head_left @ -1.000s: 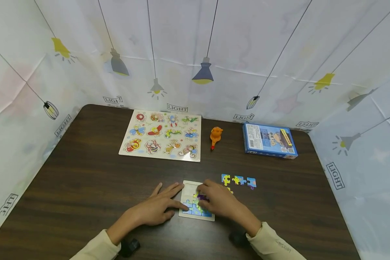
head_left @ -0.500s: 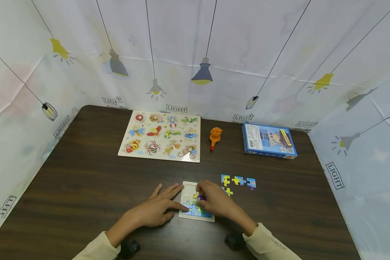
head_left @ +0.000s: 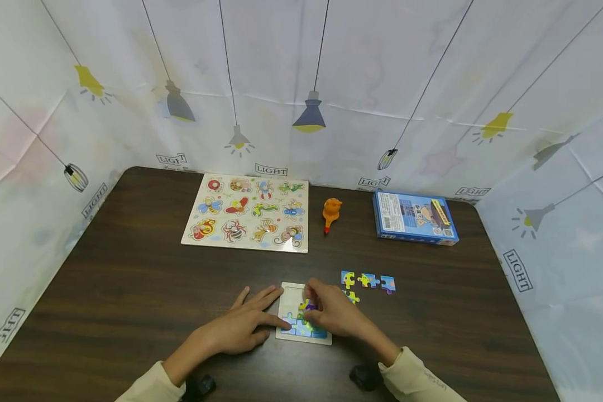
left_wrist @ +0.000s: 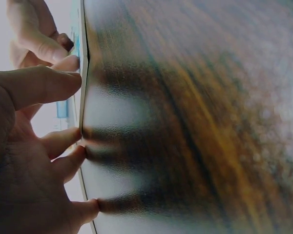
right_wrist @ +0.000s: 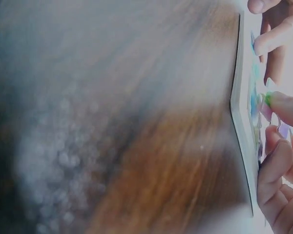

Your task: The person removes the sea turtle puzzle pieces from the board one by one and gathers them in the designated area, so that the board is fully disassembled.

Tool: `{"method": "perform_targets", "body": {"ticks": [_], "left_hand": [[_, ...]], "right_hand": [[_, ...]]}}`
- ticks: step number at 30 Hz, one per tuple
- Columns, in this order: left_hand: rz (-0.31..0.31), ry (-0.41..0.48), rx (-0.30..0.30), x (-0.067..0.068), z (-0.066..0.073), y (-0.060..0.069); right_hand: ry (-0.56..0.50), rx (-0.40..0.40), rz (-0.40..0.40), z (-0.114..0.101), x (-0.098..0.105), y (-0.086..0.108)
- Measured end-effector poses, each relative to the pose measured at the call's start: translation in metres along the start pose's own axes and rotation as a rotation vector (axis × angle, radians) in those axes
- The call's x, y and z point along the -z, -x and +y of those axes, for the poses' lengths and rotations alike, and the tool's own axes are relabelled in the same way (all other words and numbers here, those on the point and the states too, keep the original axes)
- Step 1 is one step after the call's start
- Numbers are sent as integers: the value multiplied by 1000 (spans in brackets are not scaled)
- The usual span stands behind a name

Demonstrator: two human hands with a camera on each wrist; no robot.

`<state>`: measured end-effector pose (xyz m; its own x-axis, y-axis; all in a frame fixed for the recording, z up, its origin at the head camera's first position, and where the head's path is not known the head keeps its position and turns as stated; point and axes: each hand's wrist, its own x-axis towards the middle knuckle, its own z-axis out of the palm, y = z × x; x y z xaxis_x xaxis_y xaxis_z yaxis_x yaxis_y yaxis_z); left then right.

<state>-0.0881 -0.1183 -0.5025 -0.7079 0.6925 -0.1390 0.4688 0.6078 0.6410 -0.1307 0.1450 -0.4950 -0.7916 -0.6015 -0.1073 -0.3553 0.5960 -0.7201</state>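
Observation:
In the head view a small wooden puzzle tray [head_left: 292,292] lies on the table, with blue jigsaw pieces [head_left: 304,328] filling its lower row. My left hand [head_left: 243,328] rests at the tray's left side with fingers spread; its index finger touches the lower-left piece. Over the tray's right part, my right hand [head_left: 335,310] pinches a yellow and purple puzzle piece [head_left: 307,305] between thumb and fingers. The right wrist view shows this piece [right_wrist: 268,101] tilted above the tray, partly hidden by the fingers. Left wrist view: left fingertips [left_wrist: 74,85] touch the tray's edge.
Several loose puzzle pieces [head_left: 369,280] lie right of the tray. Farther back are a large insect picture board [head_left: 248,212], an orange toy [head_left: 331,211] with a red tip, and a blue box [head_left: 416,218]. A printed curtain [head_left: 271,134] hangs behind the dark table [head_left: 146,268].
My right hand has shifted slightly, uncovering a loose yellow piece beside it, and still holds the puzzle piece over the tray. My left hand stays in place. The head view has tilted slightly.

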Motion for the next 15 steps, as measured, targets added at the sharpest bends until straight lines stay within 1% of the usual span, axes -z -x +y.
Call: {"method": "perform_targets", "body": {"ticks": [6, 15], "left_hand": [[4, -4, -6, 1, 0, 1], [3, -2, -2, 1, 1, 0]], "right_hand": [[-125, -5, -8, 4, 3, 0], [-190, -15, -36, 7, 7, -1]]}}
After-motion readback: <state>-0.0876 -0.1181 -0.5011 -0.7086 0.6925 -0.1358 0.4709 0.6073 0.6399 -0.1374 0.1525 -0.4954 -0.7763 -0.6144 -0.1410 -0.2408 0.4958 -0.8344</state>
